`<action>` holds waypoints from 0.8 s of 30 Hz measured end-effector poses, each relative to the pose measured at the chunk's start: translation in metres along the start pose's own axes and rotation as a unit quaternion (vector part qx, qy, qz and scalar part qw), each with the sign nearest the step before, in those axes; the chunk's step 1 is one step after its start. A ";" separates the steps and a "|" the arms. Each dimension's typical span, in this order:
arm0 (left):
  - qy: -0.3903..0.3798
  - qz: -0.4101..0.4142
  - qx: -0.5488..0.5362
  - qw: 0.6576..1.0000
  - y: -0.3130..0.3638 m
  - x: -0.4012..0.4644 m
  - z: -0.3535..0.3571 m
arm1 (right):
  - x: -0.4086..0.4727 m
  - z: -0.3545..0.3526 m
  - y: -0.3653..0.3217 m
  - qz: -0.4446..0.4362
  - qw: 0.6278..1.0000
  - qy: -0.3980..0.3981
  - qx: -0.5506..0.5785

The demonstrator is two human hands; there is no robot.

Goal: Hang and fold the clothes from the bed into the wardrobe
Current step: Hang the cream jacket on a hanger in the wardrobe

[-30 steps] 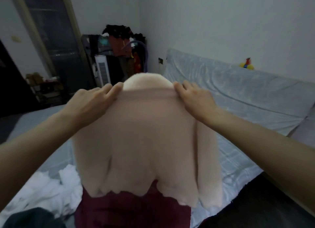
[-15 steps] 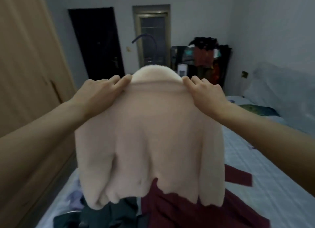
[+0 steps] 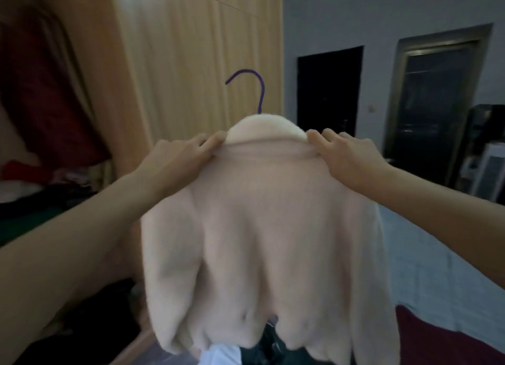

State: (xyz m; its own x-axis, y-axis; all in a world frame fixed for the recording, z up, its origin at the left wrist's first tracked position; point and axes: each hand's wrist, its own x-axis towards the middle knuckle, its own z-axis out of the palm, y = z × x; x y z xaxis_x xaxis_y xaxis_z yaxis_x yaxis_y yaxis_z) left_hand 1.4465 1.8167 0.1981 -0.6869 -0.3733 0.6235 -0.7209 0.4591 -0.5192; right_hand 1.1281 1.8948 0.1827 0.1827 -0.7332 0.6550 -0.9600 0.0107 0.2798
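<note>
1. Swung left since half a second ago: wooden wardrobe (image 3: 196,64) doors now straight behind the garment instead of the far wall; dark doorway (image 3: 329,91) shifted right of centre.
2. Left hand (image 3: 180,159) pinching the left shoulder of the cream sweater (image 3: 259,241) just beside the collar, fingers curled over the fabric, same grip as before.
3. Right hand (image 3: 347,157) pinching the right shoulder likewise, fingers bent over the seam.
4. Sweater held up in mid-air between both hands, back panel toward the camera, sleeves and hem hanging loose.
5. Purple hanger hook (image 3: 254,86) rising from the neck opening, curved toward the left, in front of the wardrobe doors; rest of the hanger hidden inside the sweater.
6. Below the hem: dark and white clothes (image 3: 224,356), blurred, and a maroon garment (image 3: 437,337) on the bed (image 3: 437,255) at lower right.
7. At far left, an open wardrobe section with a red garment (image 3: 46,97) hanging inside.
</note>
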 end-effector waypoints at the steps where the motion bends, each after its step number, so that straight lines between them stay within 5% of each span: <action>1: -0.008 -0.011 0.017 1.000 -0.019 -0.015 -0.004 | 0.014 0.001 -0.021 -0.014 1.000 0.008 0.013; 12: -0.147 -0.134 0.177 0.964 -0.182 -0.174 -0.076 | 0.124 0.006 -0.240 -0.170 0.976 0.067 0.121; 24: -0.180 -0.175 0.324 0.912 -0.298 -0.217 -0.080 | 0.232 0.006 -0.365 -0.239 0.951 0.105 0.167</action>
State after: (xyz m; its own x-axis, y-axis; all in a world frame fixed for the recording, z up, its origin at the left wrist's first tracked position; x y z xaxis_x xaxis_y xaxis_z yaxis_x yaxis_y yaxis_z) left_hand 1.8178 1.8253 0.2643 -0.3056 -0.7001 0.6454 -0.7249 -0.2683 -0.6344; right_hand 1.5197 1.7168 0.2281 0.6201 -0.4473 0.6445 -0.7637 -0.5322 0.3654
